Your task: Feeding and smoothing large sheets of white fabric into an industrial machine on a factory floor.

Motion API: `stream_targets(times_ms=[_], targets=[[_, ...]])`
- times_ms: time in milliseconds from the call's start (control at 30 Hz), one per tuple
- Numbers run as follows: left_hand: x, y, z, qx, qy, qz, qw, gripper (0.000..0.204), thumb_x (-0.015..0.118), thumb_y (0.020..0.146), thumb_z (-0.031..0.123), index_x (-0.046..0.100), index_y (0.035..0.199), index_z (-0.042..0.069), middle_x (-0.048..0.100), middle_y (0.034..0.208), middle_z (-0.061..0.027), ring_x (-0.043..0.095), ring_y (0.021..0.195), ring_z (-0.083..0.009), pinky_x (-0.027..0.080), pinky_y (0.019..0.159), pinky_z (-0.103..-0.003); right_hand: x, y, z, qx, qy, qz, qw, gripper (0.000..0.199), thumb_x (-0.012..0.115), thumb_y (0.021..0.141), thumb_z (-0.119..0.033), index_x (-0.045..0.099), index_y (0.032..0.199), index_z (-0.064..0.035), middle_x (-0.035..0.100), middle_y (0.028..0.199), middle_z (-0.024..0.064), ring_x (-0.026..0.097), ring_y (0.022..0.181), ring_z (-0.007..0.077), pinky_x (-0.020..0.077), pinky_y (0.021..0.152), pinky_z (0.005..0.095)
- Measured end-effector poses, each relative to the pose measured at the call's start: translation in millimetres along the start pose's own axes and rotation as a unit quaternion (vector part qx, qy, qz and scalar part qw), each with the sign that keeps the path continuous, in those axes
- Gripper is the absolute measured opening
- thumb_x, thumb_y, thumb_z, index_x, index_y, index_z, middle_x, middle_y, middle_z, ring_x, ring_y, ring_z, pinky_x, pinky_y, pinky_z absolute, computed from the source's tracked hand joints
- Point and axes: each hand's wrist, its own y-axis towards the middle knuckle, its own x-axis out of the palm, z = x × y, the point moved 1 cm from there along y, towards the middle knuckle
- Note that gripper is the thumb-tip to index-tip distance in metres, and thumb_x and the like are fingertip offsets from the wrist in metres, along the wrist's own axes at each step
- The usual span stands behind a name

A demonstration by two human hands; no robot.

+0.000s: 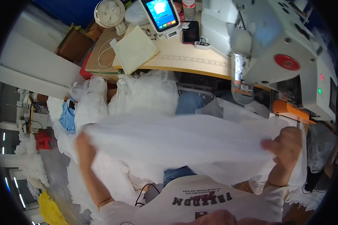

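Observation:
A wide piece of thin white fabric [184, 140] is stretched across my lap, blurred by motion. At its left end, my left hand [85, 146] is closed on the edge; motion smears its fingers. My right hand [288, 146] grips the opposite end, thumb over the cloth and fingers curled. Between the two hands the cloth hangs a little slack along its lower side. Heaps of white sheer fabric [144, 92] lie beyond it, below the table.
A sewing machine [266, 56] with an orange part [291, 110] stands at the right. On the table [191, 62] are a paper stack [134, 48], a lit screen [161, 15], a phone [190, 32] and a bottle [189, 10]. A small fan [109, 13] is at the far left.

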Motion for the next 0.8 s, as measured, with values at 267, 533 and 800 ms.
stream_targets(times_ms=[267, 533, 800], targets=[[-6.8, -46.9, 78.1, -0.023, -0.175, -0.202, 0.963, 0.052, 0.059, 0.081, 0.034, 0.046, 0.121, 0.003, 0.043, 0.127, -0.0167, 0.036, 0.123, -0.0342, 0.027, 0.103, -0.048, 36.0, -68.1, 9.9, 0.001, 0.024, -0.101, 0.995, 0.018, 0.064, 0.056, -0.014, 0.067, 0.074, -0.0148, 0.054, 0.066, -0.0007, 0.054, 0.066, 0.0174, 0.0459, 0.064, 0.0338], [81.8, 7.7, 179.4, 0.069, -0.352, -0.352, 0.865, 0.030, 0.060, 0.083, 0.018, 0.054, 0.111, 0.006, 0.058, 0.104, -0.0136, 0.056, 0.095, -0.0265, 0.045, 0.080, -0.036, 75.4, -197.7, 17.6, 0.233, -0.024, -0.329, 0.915, 0.019, 0.062, 0.069, -0.004, 0.066, 0.086, -0.0115, 0.062, 0.089, 0.0068, 0.055, 0.098, 0.0261, 0.0402, 0.096, 0.0443], [156.8, 210.0, 264.7, 0.160, -0.483, -0.131, 0.851, 0.015, 0.061, 0.082, 0.012, 0.060, 0.093, 0.002, 0.063, 0.080, -0.0122, 0.061, 0.073, -0.0233, 0.049, 0.067, -0.032, 182.8, -102.6, 81.9, 0.357, -0.097, -0.151, 0.917, 0.028, 0.070, 0.069, -0.013, 0.063, 0.095, -0.0042, 0.062, 0.093, 0.0152, 0.057, 0.094, 0.0301, 0.0460, 0.082, 0.0392]])
